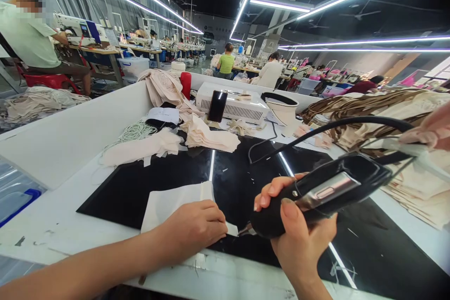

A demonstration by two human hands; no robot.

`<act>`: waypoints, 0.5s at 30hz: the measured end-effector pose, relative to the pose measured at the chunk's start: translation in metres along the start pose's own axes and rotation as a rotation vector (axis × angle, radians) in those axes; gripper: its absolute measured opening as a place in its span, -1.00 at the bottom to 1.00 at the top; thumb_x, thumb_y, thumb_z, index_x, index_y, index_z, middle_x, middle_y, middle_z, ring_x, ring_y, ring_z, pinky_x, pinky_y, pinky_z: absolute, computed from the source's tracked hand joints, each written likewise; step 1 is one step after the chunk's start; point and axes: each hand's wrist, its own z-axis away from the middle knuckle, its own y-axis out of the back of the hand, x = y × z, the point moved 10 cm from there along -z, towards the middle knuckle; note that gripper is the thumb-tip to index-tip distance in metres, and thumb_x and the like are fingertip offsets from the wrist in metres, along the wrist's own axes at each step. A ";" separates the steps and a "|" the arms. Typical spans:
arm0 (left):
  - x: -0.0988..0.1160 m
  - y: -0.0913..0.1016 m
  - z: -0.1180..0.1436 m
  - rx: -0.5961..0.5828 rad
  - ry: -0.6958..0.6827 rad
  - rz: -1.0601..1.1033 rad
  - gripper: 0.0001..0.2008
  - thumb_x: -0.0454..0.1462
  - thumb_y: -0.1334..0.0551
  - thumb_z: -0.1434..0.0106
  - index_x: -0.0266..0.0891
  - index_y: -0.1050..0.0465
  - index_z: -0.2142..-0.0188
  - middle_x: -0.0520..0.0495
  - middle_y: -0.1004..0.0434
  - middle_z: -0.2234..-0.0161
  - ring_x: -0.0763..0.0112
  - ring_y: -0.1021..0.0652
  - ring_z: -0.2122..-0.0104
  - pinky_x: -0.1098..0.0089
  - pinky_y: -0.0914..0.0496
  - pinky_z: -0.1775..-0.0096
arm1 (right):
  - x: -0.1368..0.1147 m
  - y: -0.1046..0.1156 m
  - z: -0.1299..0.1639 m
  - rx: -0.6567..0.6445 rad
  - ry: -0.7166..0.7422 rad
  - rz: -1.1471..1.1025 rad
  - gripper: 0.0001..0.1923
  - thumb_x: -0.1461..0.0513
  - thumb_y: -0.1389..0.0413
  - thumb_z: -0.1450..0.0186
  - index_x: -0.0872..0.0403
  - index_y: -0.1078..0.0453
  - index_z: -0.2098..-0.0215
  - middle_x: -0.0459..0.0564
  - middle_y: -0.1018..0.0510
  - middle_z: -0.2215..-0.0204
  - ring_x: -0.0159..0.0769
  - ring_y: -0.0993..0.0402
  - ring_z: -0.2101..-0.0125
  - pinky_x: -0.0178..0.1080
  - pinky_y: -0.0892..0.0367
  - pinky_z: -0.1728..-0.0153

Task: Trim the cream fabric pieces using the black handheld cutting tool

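— At the near edge of the bench (52,225), what is the hazard?

— My right hand (298,239), grip wrapped round the cutter (323,192), works its tip beside my left hand (193,227), pressed flat on the fabric piece (168,204). A slip could catch those fingers (214,225).

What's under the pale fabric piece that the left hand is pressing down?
The pale fabric piece lies flat on a glossy black mat. The left hand covers its near corner, so whatever lies directly beneath there cannot be seen.
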 end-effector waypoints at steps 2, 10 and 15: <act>-0.003 0.001 0.002 -0.016 0.019 0.024 -0.84 -0.36 -0.21 -0.53 -0.23 -0.55 0.19 -0.03 -0.62 0.19 0.43 -0.58 0.20 0.46 -0.51 0.16 | -0.001 0.002 0.001 0.006 0.001 -0.002 -0.69 0.21 -0.32 -0.33 -0.07 -0.38 0.01 -0.15 -0.53 0.35 -0.35 -0.50 0.51 -0.22 -0.51 0.55; -0.009 0.004 0.006 -0.062 0.060 0.073 -0.86 -0.38 -0.26 -0.48 -0.20 -0.60 0.20 -0.01 -0.61 0.20 0.43 -0.59 0.20 0.46 -0.49 0.17 | -0.004 0.005 0.001 0.031 -0.006 0.032 -0.68 0.19 -0.33 -0.31 -0.07 -0.39 0.02 -0.16 -0.53 0.39 -0.34 -0.49 0.52 -0.21 -0.51 0.56; -0.011 0.009 0.011 -0.042 0.089 0.133 -0.89 -0.39 -0.29 -0.46 -0.21 -0.62 0.17 -0.05 -0.62 0.17 0.41 -0.60 0.20 0.46 -0.48 0.17 | -0.005 0.006 -0.001 0.053 -0.005 0.039 -0.68 0.19 -0.34 -0.30 -0.06 -0.40 0.03 -0.16 -0.53 0.40 -0.33 -0.49 0.53 -0.20 -0.51 0.57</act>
